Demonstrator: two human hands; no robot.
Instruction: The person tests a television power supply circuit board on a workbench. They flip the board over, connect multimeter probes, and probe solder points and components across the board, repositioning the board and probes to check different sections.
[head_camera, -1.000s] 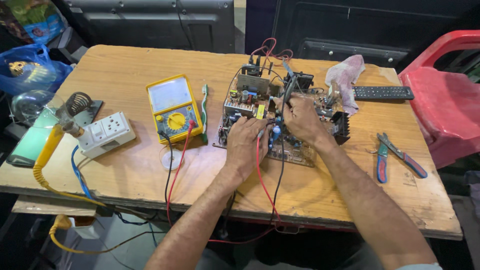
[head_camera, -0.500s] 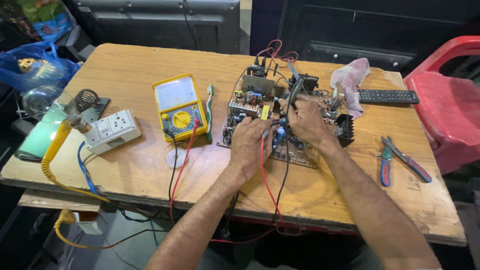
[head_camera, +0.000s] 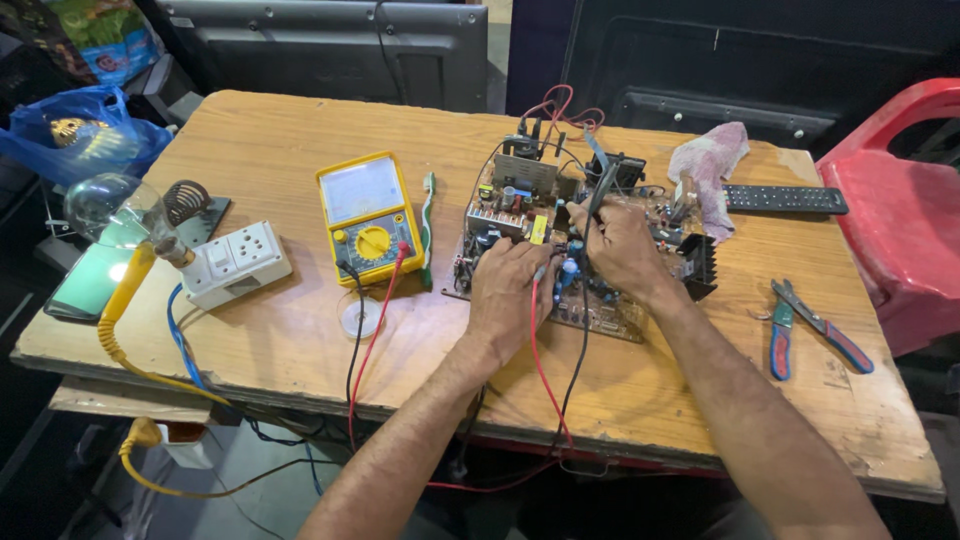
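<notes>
Since half a second ago both hands have barely shifted. The left hand (head_camera: 508, 290) grips a red probe lead (head_camera: 540, 350) and the right hand (head_camera: 622, 245) a black probe (head_camera: 600, 190), both pressed to the green, component-crowded circuit board (head_camera: 520, 190) near the wooden tabletop's (head_camera: 280, 150) far edge. This looks like mid-measurement; next calls for steady tips and a glance at the yellow analog multimeter (head_camera: 367, 217).

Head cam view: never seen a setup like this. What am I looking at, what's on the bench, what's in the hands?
There is no robot here: a person works with two bare hands, and the one camera sits on their head, looking down over a worn wooden table. Both hands rest on a bare green circuit board crowded with components. The left hand holds a red-wired probe, the right hand a black-wired one. Both wires run off the table's near edge; similar red and black leads plug into the yellow analogue meter with a round dial. Beside it lies a green toothbrush. Further left sit a white socket box and a clear glass bulb. To the right are a black remote control, a pink crumpled cloth and red-and-blue-handled pliers.
</notes>
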